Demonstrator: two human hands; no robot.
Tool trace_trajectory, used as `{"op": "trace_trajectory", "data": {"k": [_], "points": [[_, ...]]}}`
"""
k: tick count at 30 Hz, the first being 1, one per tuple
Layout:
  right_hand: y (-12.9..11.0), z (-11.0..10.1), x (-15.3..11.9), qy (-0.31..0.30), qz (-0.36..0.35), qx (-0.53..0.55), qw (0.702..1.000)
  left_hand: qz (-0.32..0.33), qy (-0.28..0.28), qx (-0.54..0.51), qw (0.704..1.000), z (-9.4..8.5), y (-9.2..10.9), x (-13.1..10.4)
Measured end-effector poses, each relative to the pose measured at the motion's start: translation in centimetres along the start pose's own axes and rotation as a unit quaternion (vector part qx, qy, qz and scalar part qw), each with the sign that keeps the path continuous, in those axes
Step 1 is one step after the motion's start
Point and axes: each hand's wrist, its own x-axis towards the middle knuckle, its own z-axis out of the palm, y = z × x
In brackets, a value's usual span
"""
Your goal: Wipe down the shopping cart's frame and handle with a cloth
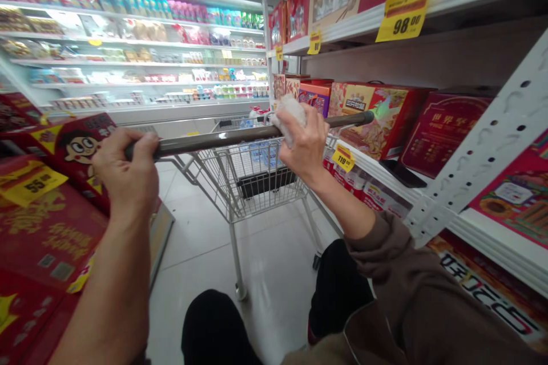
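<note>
My left hand [127, 165] is wrapped round the left end of the brown handle bar [220, 138] of a metal shopping cart [261, 182]. Right of the bar's middle, my right hand [306, 140] is closed on a crumpled whitish wad [291, 117], perhaps tissue or thin plastic, pressed against the bar. Part of the wad is hidden by the fingers. Through the wire of the cart, bottles with blue labels [263, 153] show at its far end.
Red gift boxes [51, 222] are stacked close on the left. White shelving [454, 194] with boxed goods [372, 114] runs along the right. A lit refrigerated display [145, 63] spans the far side. Pale floor tiles [192, 251] show below the cart.
</note>
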Motion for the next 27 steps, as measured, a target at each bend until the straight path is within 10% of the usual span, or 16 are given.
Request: {"op": "trace_trajectory", "data": {"k": [4,14,20,27], "points": [[-2.3,0.9,0.1,-0.009,-0.056,0.022,0.998,0.020,0.058,-0.045,0.997,0.1,0.4,-0.6],[5.2,0.3,0.9,0.083,-0.038,0.051,0.994,0.066,0.001,-0.022,0.998,1.2,7.5,-4.8],[1.3,-1.6,-0.7,0.118,-0.046,0.065,0.990,0.083,-0.007,-0.040,0.996,3.7,11.8,-7.8],[5.5,-2.8,0.9,0.051,-0.079,0.099,0.991,0.181,-0.096,-0.062,0.977,5.1,7.7,-8.0]]}}
